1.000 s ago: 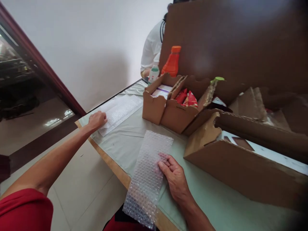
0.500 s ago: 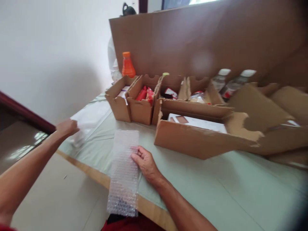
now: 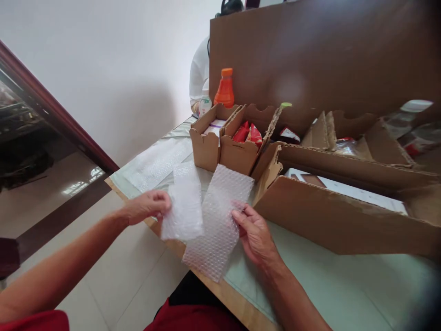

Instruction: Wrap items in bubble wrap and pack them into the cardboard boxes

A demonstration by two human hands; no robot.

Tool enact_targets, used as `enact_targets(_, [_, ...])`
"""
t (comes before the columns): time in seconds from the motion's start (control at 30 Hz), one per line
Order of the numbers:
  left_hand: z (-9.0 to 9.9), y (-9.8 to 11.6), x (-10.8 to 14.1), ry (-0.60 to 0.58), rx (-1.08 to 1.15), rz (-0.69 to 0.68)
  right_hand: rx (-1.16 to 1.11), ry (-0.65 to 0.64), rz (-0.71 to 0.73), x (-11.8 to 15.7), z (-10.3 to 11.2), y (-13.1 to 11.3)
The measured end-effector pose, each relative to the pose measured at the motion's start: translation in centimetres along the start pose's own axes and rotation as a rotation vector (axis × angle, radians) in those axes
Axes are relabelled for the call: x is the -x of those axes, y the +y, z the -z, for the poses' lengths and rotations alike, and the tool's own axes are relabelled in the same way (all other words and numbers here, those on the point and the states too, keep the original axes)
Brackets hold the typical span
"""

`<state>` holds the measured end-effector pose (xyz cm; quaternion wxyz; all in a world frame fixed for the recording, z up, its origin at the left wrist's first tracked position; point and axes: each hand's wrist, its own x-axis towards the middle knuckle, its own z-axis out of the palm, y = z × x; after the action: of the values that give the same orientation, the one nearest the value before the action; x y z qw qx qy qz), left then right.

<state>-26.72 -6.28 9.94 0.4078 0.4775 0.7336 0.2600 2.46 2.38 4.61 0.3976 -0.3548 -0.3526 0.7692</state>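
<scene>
Two pieces of bubble wrap were off the surface, one in each hand, so the picking-up looked done for both. The left hand had its fingers closed on the near edge of the left sheet, which was a little blurred; a narrower part stuck up at its far end, and whether that was a fold or a second piece could not be told. The right hand had the right sheet pinched at its right edge, thumb in front and the other fingers behind, showing faintly through the plastic. This sheet hung slanted, its lower end reaching past the wooden edge of the surface.

The two sheets stood side by side, their near edges overlapping in view; whether they touched was unclear. Neither was laid down, and neither was around anything.

More wrap lay flat at the far left of the surface, not taken up. By this view, that was what remained on the wrap side.

The cardboard goods stood apart from the hands: a long box with a white pack inside, and a small bin with red packets. Neither hand was on them.
</scene>
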Motion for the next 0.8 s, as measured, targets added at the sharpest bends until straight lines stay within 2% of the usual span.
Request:
enact_targets(0.07, [-1.2, -0.4, 1.2, -0.034, -0.059, -0.017, -0.006, 0.037, -0.005, 0.0, 0.0, -0.8])
enact_targets(0.13, [-1.4, 0.0, 2.1, 0.028, -0.106, -0.061, 0.035, 0.066, 0.003, 0.3, 0.3, -1.7])
enact_targets(0.2, [-1.5, 0.9, 2.9, 0.078, -0.047, -0.134, 0.134, 0.076, 0.039, 1.0, 0.6, -2.8])
enact_targets(0.23, [-1.8, 1.5, 3.1, 0.048, 0.026, -0.177, 0.2, 0.069, 0.066, 1.4, 0.5, -3.3])
enact_targets(0.3, [-3.3, 2.6, 3.2, -0.085, 0.232, -0.272, 0.333, 0.01, 0.115, 2.4, -0.2, -4.3])
enact_targets(0.37, [-5.3, 3.4, 3.0, -0.244, 0.453, -0.326, 0.421, -0.115, 0.131, 3.2, -1.7, -4.9])
enact_targets(0.4, [-6.1, 3.6, 2.8, -0.287, 0.546, -0.333, 0.443, -0.184, 0.133, 3.3, -2.5, -5.0])
enact_targets(0.43, [-6.5, 3.5, 2.5, -0.282, 0.614, -0.33, 0.455, -0.233, 0.142, 3.2, -3.2, -4.9])
enact_targets(0.47, [-6.2, 3.4, 2.2, -0.222, 0.655, -0.321, 0.46, -0.247, 0.166, 2.9, -3.6, -4.7])
enact_targets(0.53, [-3.7, 2.7, 1.3, 0.002, 0.66, -0.305, 0.495, -0.184, 0.237, 1.7, -3.5, -3.8])
enact_targets(0.6, [1.1, 2.0, -0.2, 0.217, 0.562, -0.279, 0.614, -0.087, 0.287, 0.1, -2.4, -2.4])
enact_targets(0.63, [3.9, 1.7, -1.3, 0.27, 0.473, -0.245, 0.715, -0.06, 0.301, -0.7, -1.8, -1.6])
enact_targets(0.7, [8.9, 1.4, -4.1, 0.3, 0.263, -0.113, 0.975, -0.056, 0.337, -1.9, -0.8, 0.3])
enact_targets(0.77, [12.2, 1.4, -7.4, 0.318, 0.189, -0.047, 1.252, -0.056, 0.413, -2.6, -0.7, 1.9])
enact_targets(0.8, [13.1, 1.5, -9.0, 0.331, 0.156, -0.023, 1.384, -0.047, 0.452, -2.7, -1.0, 2.5])
